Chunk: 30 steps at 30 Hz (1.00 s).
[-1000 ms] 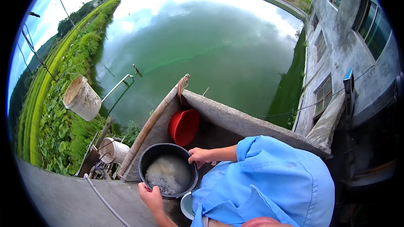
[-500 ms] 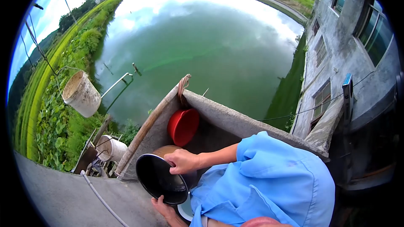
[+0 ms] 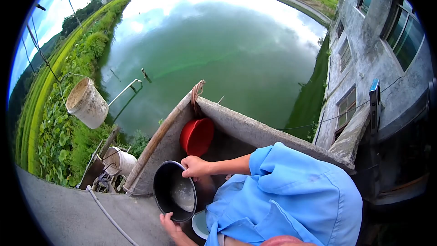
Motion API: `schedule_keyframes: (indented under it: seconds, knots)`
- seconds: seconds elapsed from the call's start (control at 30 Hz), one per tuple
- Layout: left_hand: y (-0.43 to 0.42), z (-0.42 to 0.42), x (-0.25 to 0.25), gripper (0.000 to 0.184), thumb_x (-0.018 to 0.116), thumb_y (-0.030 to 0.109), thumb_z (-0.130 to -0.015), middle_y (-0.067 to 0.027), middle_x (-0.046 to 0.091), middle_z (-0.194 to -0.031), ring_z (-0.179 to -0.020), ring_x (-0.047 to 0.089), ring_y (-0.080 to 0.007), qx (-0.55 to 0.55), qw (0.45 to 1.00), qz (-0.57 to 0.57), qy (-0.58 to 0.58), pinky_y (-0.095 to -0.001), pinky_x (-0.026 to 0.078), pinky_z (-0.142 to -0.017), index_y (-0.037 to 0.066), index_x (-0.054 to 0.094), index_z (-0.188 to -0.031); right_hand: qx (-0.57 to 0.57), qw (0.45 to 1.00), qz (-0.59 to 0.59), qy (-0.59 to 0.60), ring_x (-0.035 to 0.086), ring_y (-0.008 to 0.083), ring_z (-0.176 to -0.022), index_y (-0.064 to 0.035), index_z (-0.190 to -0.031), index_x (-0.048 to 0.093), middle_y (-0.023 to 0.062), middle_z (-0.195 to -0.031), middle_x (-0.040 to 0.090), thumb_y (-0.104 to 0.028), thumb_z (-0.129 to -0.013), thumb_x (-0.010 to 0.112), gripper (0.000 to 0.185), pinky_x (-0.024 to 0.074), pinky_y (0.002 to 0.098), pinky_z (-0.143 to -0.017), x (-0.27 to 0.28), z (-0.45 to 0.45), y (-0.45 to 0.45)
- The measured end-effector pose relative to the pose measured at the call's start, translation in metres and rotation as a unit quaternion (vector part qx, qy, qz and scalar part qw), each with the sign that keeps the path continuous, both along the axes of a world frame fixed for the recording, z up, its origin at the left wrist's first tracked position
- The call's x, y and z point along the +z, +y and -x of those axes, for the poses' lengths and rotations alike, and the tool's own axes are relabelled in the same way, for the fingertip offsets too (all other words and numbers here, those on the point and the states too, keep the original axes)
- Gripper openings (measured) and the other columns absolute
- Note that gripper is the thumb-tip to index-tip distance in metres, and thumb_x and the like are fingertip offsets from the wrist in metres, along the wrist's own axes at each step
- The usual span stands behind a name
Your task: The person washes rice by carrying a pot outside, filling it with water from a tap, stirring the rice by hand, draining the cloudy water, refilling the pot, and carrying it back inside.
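Note:
A black pot point(image 3: 165, 187) with a thin pale rim is tilted, its dark inside facing up toward me. A greyish-white wet-looking patch point(image 3: 183, 195) shows on its bottom. My right hand point(image 3: 195, 167) is closed on the upper right of the rim. At the lower rim, the fingers of my left hand point(image 3: 169, 224) hold the pot's edge, with part of that hand hidden. Below the pot, a pale basin point(image 3: 199, 224) is partly covered by the blue clothing point(image 3: 291, 191). A red basin point(image 3: 197, 136) leans in the corner beyond my right hand.
Low concrete walls point(image 3: 255, 119) meet at a corner, with a wooden pole point(image 3: 159, 139) along the left. A white bucket point(image 3: 88, 105) hangs left; another bucket point(image 3: 120, 161) is below it. A hose point(image 3: 109, 214) crosses the concrete. Beyond are a green pond point(image 3: 218, 64) and a building point(image 3: 364, 54).
The pot has turned so more of its inside bottom shows, and the pale patch has come into view. My right hand has moved slightly upward, my left slightly left.

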<state>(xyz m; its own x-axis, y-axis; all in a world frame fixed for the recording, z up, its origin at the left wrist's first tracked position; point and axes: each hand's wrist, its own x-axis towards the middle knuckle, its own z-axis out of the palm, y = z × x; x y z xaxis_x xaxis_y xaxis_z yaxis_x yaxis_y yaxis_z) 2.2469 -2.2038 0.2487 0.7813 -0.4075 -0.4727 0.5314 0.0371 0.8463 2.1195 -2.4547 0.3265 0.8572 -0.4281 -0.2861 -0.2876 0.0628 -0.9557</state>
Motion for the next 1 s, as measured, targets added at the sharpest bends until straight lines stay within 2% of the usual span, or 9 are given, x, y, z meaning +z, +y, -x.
schedule_keyframes:
  seconds: [0.1, 0.2, 0.37, 0.43, 0.63, 0.77, 0.9, 0.97, 1.0]
  knots:
    - [-0.016, -0.005, 0.032, 0.017, 0.049, -0.004, -0.060, -0.0026, 0.047, -0.063, -0.051, 0.047, -0.0123, -0.002, 0.999, -0.013, -0.051, -0.0235, 0.042, -0.044, 0.007, 0.040, -0.069, -0.037, 0.997, -0.060, 0.041, 0.056, 0.0166, -0.046, -0.0020, -0.067, 0.049, 0.0080, -0.056, 0.052, -0.009, -0.067, 0.054, 0.008, 0.0486, 0.0297, -0.041, -0.023, 0.005, -0.008]
    - [-0.028, -0.012, 0.058, 0.015, 0.049, -0.001, -0.060, 0.0005, 0.044, -0.057, -0.036, 0.035, -0.0068, -0.065, 0.977, -0.112, -0.168, -0.0211, 0.024, -0.028, 0.008, 0.040, -0.069, -0.061, 0.985, -0.141, 0.080, 0.055, 0.0167, -0.050, -0.0041, -0.071, 0.048, 0.0074, -0.060, 0.052, -0.010, -0.069, 0.054, 0.009, 0.0501, 0.0307, -0.045, -0.046, 0.014, -0.009]
    - [-0.050, 0.008, 0.094, 0.016, 0.044, -0.006, -0.061, 0.0015, 0.037, -0.056, -0.041, 0.030, -0.0060, -0.081, 0.956, -0.138, -0.246, -0.0222, 0.027, -0.034, 0.006, 0.034, -0.065, -0.048, 0.975, -0.180, 0.118, 0.055, 0.0149, -0.057, -0.0054, -0.078, 0.047, 0.0062, -0.065, 0.051, -0.011, -0.073, 0.053, 0.010, 0.0511, 0.0305, -0.052, -0.062, 0.025, -0.005]
    - [-0.049, 0.008, 0.089, 0.016, 0.044, -0.005, -0.061, 0.0005, 0.032, -0.057, -0.048, 0.029, -0.0089, -0.100, 0.890, -0.167, -0.412, -0.0256, 0.028, -0.042, 0.004, 0.032, -0.065, -0.014, 0.971, -0.202, 0.126, 0.056, 0.0149, -0.060, -0.0053, -0.082, 0.048, 0.0061, -0.068, 0.052, -0.010, -0.073, 0.053, 0.011, 0.0512, 0.0298, -0.054, -0.065, 0.027, -0.005]
    - [-0.044, 0.035, 0.112, 0.016, 0.046, -0.002, -0.065, -0.0034, 0.028, -0.060, -0.052, 0.028, -0.0141, -0.090, 0.815, -0.202, -0.536, -0.0293, 0.027, -0.046, 0.002, 0.031, -0.066, -0.003, 0.984, -0.174, 0.040, 0.059, 0.0177, -0.060, -0.0051, -0.091, 0.048, 0.0081, -0.072, 0.054, -0.004, -0.070, 0.054, 0.022, 0.0513, 0.0318, -0.052, -0.085, 0.028, 0.001]
    - [-0.019, 0.033, 0.093, 0.016, 0.048, 0.000, -0.068, -0.0032, 0.030, -0.063, -0.055, 0.031, -0.0146, -0.065, 0.817, -0.221, -0.529, -0.0288, 0.029, -0.048, 0.002, 0.032, -0.068, -0.005, 0.985, -0.165, -0.052, 0.056, 0.0149, -0.061, -0.0043, -0.091, 0.048, 0.0050, -0.074, 0.053, -0.003, -0.069, 0.053, 0.022, 0.0493, 0.0288, -0.051, -0.070, 0.031, 0.009]
    - [0.005, 0.026, 0.067, 0.014, 0.052, 0.004, -0.074, -0.0051, 0.039, -0.073, -0.065, 0.038, -0.0148, -0.003, 0.856, -0.219, -0.467, -0.0274, 0.035, -0.059, -0.001, 0.040, -0.079, 0.010, 0.974, 0.144, -0.173, 0.044, 0.0124, -0.058, -0.0009, -0.077, 0.046, 0.0050, -0.065, 0.045, -0.003, -0.064, 0.056, 0.017, 0.0387, 0.0272, -0.052, -0.045, 0.024, 0.014]
    - [0.011, 0.027, 0.039, 0.021, 0.055, 0.007, -0.074, -0.0084, 0.047, -0.083, -0.073, 0.044, -0.0166, 0.059, 0.912, -0.136, -0.384, -0.0283, 0.040, -0.069, -0.004, 0.046, -0.089, 0.005, 0.970, 0.140, -0.197, 0.039, 0.0148, -0.055, -0.0010, -0.067, 0.039, 0.0074, -0.061, 0.040, -0.006, -0.064, 0.055, 0.017, 0.0369, 0.0294, -0.052, -0.010, 0.024, 0.020]
    - [0.003, 0.036, 0.045, 0.028, 0.057, 0.009, -0.075, -0.0114, 0.050, -0.094, -0.083, 0.048, -0.0192, 0.100, 0.959, -0.109, -0.240, -0.0301, 0.041, -0.077, -0.004, 0.047, -0.098, 0.009, 0.959, 0.184, -0.215, 0.040, 0.0157, -0.055, -0.0009, -0.065, 0.040, 0.0085, -0.060, 0.039, -0.007, -0.063, 0.056, 0.018, 0.0375, 0.0301, -0.051, -0.001, 0.022, 0.021]
